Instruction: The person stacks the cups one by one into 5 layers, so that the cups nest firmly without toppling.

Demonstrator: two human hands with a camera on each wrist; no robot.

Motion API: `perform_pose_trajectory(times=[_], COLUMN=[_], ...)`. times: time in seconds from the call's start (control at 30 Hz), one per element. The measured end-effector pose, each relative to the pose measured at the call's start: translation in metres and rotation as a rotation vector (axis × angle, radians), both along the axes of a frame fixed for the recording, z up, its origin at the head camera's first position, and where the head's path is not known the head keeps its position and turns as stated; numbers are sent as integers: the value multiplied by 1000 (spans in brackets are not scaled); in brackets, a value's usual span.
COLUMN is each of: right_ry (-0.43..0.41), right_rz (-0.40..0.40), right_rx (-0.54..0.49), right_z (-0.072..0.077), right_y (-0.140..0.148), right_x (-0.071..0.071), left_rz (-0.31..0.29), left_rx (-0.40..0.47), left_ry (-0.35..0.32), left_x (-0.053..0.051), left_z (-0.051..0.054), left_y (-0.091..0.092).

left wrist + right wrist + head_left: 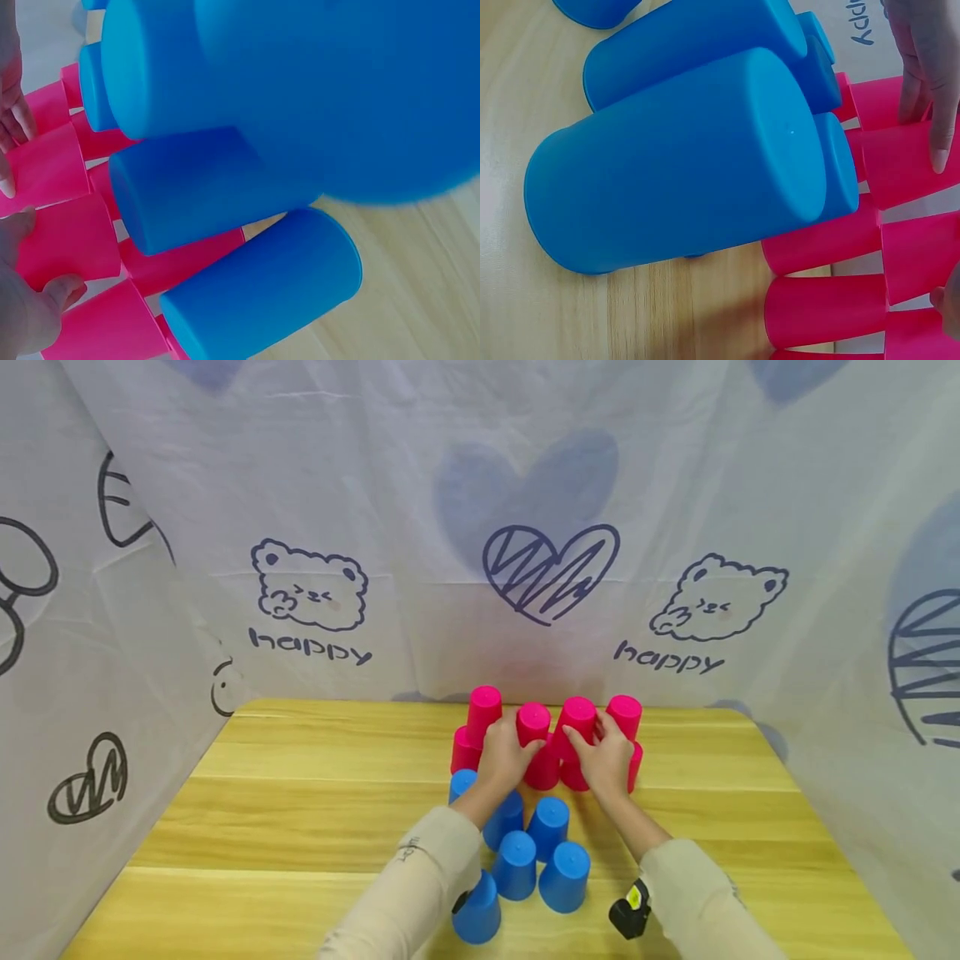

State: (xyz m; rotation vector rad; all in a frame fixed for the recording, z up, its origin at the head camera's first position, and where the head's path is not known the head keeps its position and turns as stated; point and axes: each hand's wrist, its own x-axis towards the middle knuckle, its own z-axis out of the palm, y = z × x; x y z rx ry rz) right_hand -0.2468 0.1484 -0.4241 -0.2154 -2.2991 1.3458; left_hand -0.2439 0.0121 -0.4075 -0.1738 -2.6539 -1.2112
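Observation:
In the head view, several upside-down pink cups stand in two tiers at the back of the table. My left hand [508,753] grips an upper-tier pink cup [533,720], thumb on its near side. My right hand [609,758] holds the neighbouring upper pink cup [577,717] between thumb and fingers. Outside the hands stand two more upper pink cups, one left [485,703] and one right [624,714]. Below them, the lower pink cups [542,770] are partly hidden by the hands. Both wrist views show fingers around the held cups; whether these rest fully on the lower tier I cannot tell.
Several upside-down blue cups [515,866] stand nearer the front, between the forearms; the left sleeve [420,877] covers part of them. The wooden tabletop [300,827] reaches back to a white printed cloth [420,485]. A black-and-yellow device [632,908] sits by the right cuff.

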Motion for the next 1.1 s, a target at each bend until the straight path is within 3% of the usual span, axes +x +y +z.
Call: perform_pose_trajectory(times=[0.33, 0.83, 1.1], right_ry=[-15, -22, -25], right_rz=[14, 19, 19], right_rx=[-1, 14, 33], right_z=[-1, 2, 4], right_y=[-2, -3, -5], right_x=[-3, -5, -7], left_rz=[43, 111, 155], left_rx=[9, -95, -153], left_ry=[-31, -52, -48], left_x=[-6, -12, -14], left_z=[1, 1, 7], left_y=[5, 12, 13])
